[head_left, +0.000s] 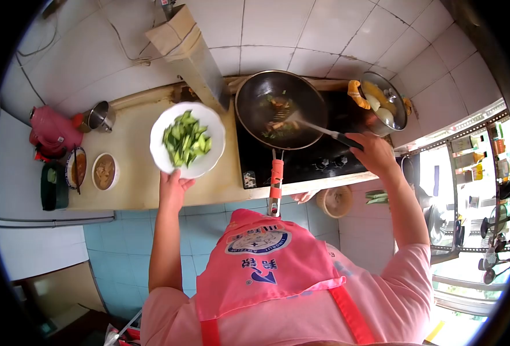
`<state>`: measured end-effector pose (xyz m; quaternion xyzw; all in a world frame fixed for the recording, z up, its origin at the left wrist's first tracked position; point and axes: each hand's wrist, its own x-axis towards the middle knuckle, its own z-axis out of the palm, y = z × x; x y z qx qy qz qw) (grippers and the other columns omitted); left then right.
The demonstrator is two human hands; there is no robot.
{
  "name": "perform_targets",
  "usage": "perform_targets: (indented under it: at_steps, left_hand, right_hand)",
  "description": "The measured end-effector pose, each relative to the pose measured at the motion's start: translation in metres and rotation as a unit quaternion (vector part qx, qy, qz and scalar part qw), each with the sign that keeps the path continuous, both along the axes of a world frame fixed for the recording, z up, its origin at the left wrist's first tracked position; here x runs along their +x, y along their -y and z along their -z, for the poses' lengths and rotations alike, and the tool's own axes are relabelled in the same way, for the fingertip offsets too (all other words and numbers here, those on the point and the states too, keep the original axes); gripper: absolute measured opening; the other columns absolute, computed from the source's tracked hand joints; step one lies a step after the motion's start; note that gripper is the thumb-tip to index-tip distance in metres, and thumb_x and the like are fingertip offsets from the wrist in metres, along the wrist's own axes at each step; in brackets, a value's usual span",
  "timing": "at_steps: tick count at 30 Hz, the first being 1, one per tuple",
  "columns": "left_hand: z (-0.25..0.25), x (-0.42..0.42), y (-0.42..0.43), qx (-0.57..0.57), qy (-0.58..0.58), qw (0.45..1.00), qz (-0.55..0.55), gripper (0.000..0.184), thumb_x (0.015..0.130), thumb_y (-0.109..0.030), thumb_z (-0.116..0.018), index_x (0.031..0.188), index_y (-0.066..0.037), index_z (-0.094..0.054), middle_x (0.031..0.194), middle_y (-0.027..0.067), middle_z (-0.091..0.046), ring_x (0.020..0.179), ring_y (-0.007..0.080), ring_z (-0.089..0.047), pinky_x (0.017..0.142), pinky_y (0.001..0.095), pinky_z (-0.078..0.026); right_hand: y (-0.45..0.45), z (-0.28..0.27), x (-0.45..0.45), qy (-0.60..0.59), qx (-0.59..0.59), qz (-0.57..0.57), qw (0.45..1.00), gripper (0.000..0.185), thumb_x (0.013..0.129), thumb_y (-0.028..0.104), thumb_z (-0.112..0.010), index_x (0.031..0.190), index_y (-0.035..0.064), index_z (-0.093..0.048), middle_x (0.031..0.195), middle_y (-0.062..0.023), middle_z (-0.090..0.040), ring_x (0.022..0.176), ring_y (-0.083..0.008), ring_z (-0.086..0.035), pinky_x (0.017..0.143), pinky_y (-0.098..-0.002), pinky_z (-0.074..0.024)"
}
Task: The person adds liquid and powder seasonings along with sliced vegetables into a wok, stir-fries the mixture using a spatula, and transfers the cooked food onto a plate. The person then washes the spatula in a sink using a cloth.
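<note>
Currently w/ L hand (173, 187) just left of frame ctr, forearm running approx. vert. up from lower left. Pinched on lower rim of white plate (158, 135): thumb on top, other fingers partly hidden underneath; exact finger spread, can't tell. Plate at upper left of ctr, over pale counter (128, 179); touching or lifted, can't tell. Round, so no long axis. Cut green veg. (185, 138) heaped mid-plate, pcs. lying in mixed directions.

R hand (376, 151) right of ctr, forearm slanting up-left from lower right. Fingers curled closed round dark handle of spatula (318, 128). Spatula long axis oblique: handle end lower right, blade pointing upper left, inside wok (258, 95) at upper ctr, among food bits (279, 109). Wok on black cooktop (324, 167), w/ red-wrapped wok handle (276, 173) pointing down-frame twd. pink apron (266, 277), untouched by either hand.
</note>
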<state>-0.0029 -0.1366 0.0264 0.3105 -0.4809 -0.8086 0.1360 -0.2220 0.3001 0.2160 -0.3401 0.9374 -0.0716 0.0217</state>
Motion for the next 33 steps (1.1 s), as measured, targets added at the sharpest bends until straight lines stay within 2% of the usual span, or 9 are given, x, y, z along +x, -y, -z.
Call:
perform_targets:
  at_steps: [7,11,13,18,23,25,28,30,33]
  left_hand:
    - [-0.100,-0.121,-0.010,-0.171,0.054,0.972,0.153,0.044,0.097,-0.009,-0.039,0.140,-0.014,-0.028,0.119,0.0127,-0.058,0.088,0.0222,-0.066,0.069,0.0374,-0.056]
    - [-0.104,-0.201,-0.045,-0.447,0.112,0.870,0.177,0.036,0.092,-0.007,-0.044,0.128,-0.003,-0.043,0.104,0.0172,-0.064,0.076,0.0241,-0.068,0.056,0.0368,-0.056]
    - [-0.099,-0.227,-0.061,-0.676,0.125,0.708,0.162,0.037,0.090,-0.010,-0.047,0.126,0.000,-0.045,0.093,0.0268,-0.065,0.089,0.0420,-0.063,0.075,0.0477,-0.051]
    - [-0.090,-0.262,-0.081,-0.709,0.092,0.678,0.171,0.039,0.092,-0.013,-0.046,0.128,0.000,-0.044,0.099,0.0290,-0.063,0.095,0.0457,-0.059,0.081,0.0513,-0.047]
    - [-0.095,-0.271,-0.073,-0.675,0.088,0.718,0.147,0.035,0.091,-0.011,-0.044,0.124,0.001,-0.045,0.101,0.0291,-0.063,0.098,0.0459,-0.059,0.085,0.0501,-0.046]
    - [-0.087,-0.274,-0.061,-0.669,0.079,0.727,0.132,0.031,0.092,-0.012,-0.041,0.119,0.001,-0.047,0.102,0.0287,-0.063,0.100,0.0450,-0.059,0.087,0.0487,-0.047]
    - [-0.086,-0.272,-0.053,-0.605,0.082,0.780,0.136,0.029,0.091,-0.010,-0.042,0.117,0.003,-0.046,0.102,0.0265,-0.064,0.092,0.0417,-0.063,0.078,0.0459,-0.053]
    - [-0.116,-0.248,-0.074,-0.474,0.062,0.864,0.160,0.027,0.092,-0.008,-0.043,0.116,0.004,-0.045,0.102,0.0234,-0.064,0.080,0.0352,-0.067,0.062,0.0394,-0.058]
    - [-0.113,-0.238,-0.082,-0.436,0.041,0.885,0.156,0.026,0.091,-0.005,-0.045,0.115,0.004,-0.045,0.102,0.0210,-0.062,0.072,0.0292,-0.068,0.051,0.0332,-0.058]
  right_hand:
    - [-0.040,0.054,0.016,-0.008,-0.128,0.115,0.985,0.039,0.080,0.016,-0.065,0.119,0.0143,-0.062,0.089,-0.0137,-0.062,0.085,-0.0340,-0.061,0.073,-0.0419,-0.0489]
    - [-0.046,0.071,0.028,-0.004,-0.136,0.159,0.978,0.039,0.080,0.017,-0.066,0.119,0.0170,-0.062,0.086,-0.0122,-0.060,0.085,-0.0336,-0.061,0.073,-0.0420,-0.0493]
    - [-0.043,0.077,0.033,-0.005,-0.121,0.172,0.978,0.038,0.080,0.017,-0.066,0.118,0.0171,-0.062,0.088,-0.0126,-0.061,0.084,-0.0342,-0.062,0.073,-0.0424,-0.0500]
    - [-0.035,0.104,0.042,0.009,-0.159,0.163,0.974,0.043,0.080,0.018,-0.068,0.122,0.0160,-0.058,0.090,-0.0142,-0.061,0.083,-0.0361,-0.062,0.072,-0.0436,-0.0507]
    - [-0.035,0.102,0.045,0.051,-0.140,0.163,0.975,0.046,0.078,0.018,-0.070,0.122,0.0140,-0.058,0.097,-0.0142,-0.062,0.086,-0.0359,-0.061,0.075,-0.0428,-0.0507]
    - [-0.034,0.096,0.037,-0.126,-0.162,0.078,0.976,0.046,0.076,0.019,-0.073,0.119,0.0100,-0.060,0.100,-0.0140,-0.062,0.091,-0.0345,-0.060,0.081,-0.0408,-0.0498]
    - [0.002,0.079,-0.002,-0.098,-0.288,0.024,0.952,0.042,0.074,0.017,-0.074,0.113,0.0053,-0.062,0.105,-0.0150,-0.061,0.093,-0.0340,-0.059,0.084,-0.0393,-0.0491]
    - [0.051,0.066,-0.035,-0.076,-0.334,-0.018,0.939,0.042,0.076,0.018,-0.072,0.114,0.0029,-0.061,0.107,-0.0166,-0.060,0.098,-0.0347,-0.059,0.084,-0.0388,-0.0502]
    - [0.125,0.057,-0.094,0.017,-0.365,0.011,0.931,0.044,0.080,0.026,-0.071,0.116,0.0036,-0.060,0.112,-0.0196,-0.059,0.102,-0.0344,-0.059,0.088,-0.0403,-0.0485]
